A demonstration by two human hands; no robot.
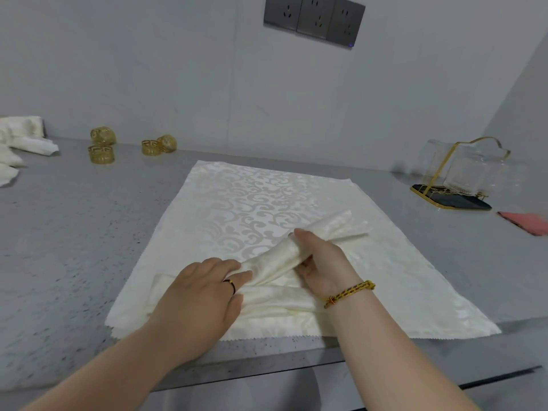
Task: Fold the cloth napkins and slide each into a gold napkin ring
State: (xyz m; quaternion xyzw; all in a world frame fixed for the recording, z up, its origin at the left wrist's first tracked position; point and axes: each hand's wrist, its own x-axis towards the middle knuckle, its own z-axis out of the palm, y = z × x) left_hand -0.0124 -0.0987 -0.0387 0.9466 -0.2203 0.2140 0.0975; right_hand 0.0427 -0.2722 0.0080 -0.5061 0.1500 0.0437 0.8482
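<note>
— Head view, biggest first: what's laid out?

— Grey speckled counter (pixel 59 247) is seen across the whole frame. A large cream damask cloth (pixel 267 203) is spread flat on it, near edge approx. at the counter's front lip.

— And on the cloth?

— A rolled cream napkin (pixel 284 250) is held over it, lying diagonally, far end pointing up-right. A second folded strip (pixel 284 295) is seen beneath, flat on the cloth.

— Hands?

— Left hand (pixel 201 295): palm down, fingers (pixel 237 277) pressed closed on the roll's near-left end; dark ring worn. Right hand (pixel 320 262): fingers (pixel 302 237) curled round the roll's middle, closed on it; gold braided bracelet (pixel 350 292) at the wrist.

— Other stuff?

— Far left, more cream napkins (pixel 20 140) are piled at the counter's back. Beside them, four gold napkin rings (pixel 100 154) are set near the wall, in two pairs, well apart from the hands. Far right, a glass holder w/ gold frame (pixel 462 173) is seen, and a pink item (pixel 525 222) at the edge. Wall sockets (pixel 314 20) are mounted above.
</note>
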